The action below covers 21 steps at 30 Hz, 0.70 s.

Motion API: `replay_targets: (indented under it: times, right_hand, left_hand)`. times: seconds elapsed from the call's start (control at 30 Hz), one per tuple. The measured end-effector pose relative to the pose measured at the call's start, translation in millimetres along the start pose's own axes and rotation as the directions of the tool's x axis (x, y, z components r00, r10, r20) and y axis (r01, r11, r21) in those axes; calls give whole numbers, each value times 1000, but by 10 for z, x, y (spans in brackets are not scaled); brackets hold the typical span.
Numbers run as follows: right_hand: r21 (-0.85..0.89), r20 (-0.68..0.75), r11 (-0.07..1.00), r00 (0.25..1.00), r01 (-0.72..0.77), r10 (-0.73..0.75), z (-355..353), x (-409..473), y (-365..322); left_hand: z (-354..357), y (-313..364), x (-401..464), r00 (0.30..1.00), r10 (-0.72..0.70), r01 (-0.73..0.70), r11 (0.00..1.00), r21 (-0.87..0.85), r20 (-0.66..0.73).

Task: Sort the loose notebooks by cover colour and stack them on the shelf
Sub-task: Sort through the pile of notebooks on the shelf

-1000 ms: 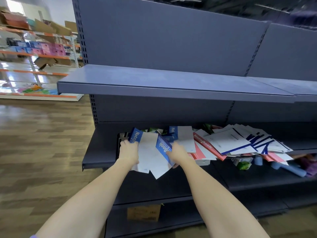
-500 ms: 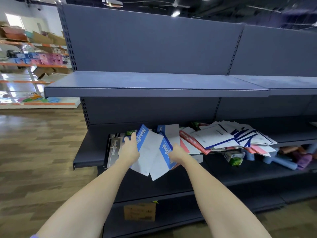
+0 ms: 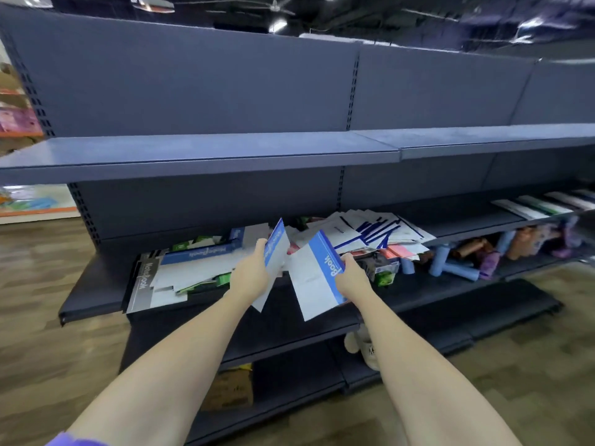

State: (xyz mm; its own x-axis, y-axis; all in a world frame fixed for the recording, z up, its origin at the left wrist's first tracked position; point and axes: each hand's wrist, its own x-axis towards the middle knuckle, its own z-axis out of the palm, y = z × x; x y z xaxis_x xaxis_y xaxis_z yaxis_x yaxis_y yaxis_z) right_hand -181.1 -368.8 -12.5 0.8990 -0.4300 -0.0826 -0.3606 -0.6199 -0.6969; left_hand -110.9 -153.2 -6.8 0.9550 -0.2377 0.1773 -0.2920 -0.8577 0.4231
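Note:
My left hand (image 3: 254,272) grips a blue-and-white notebook (image 3: 274,252), held tilted in front of the middle shelf (image 3: 96,294). My right hand (image 3: 352,276) grips a second blue-and-white notebook (image 3: 317,278) by its blue spine edge, a little apart from the first. On the shelf to the left lie a grey notebook (image 3: 143,284) and another blue one (image 3: 199,254) among white, green-edged ones. A loose heap of white, blue-striped and red notebooks (image 3: 370,230) lies behind my right hand.
The wide grey upper shelf (image 3: 209,152) above is bare. Rolled blue, brown and purple items (image 3: 483,255) lie on the lower shelf at the right. Flat white packs (image 3: 541,206) sit far right. A cardboard box (image 3: 230,392) stands on the bottom shelf. Wooden floor spreads to the left.
Both hands have lifted their notebooks off the pile and pulled them apart. The view has swung to the right, showing more of the shelf there.

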Motion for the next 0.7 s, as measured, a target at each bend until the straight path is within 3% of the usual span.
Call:
replay_targets:
  times: [0.17,0.3,0.47,0.7]
  right_hand:
    - [-24,-62,1000,998,-7,5,-404,-123,524]
    - [76,-140,994,986,-76,87,-697,-258,983]
    - [173,-202,980,970,-99,134,-1032,-352,1459]
    - [154,-299,962,917,-227,265,-1355,-203,2018]
  left_hand:
    - [342,547,-42,997,-24,27,999,-40,71]
    - [605,984,-69,990,-38,54,992,-113,135]
    - [905,1546,-87,983,9,11,994,-107,182]
    - [1276,2225,67,973,76,-52,992,-114,219]
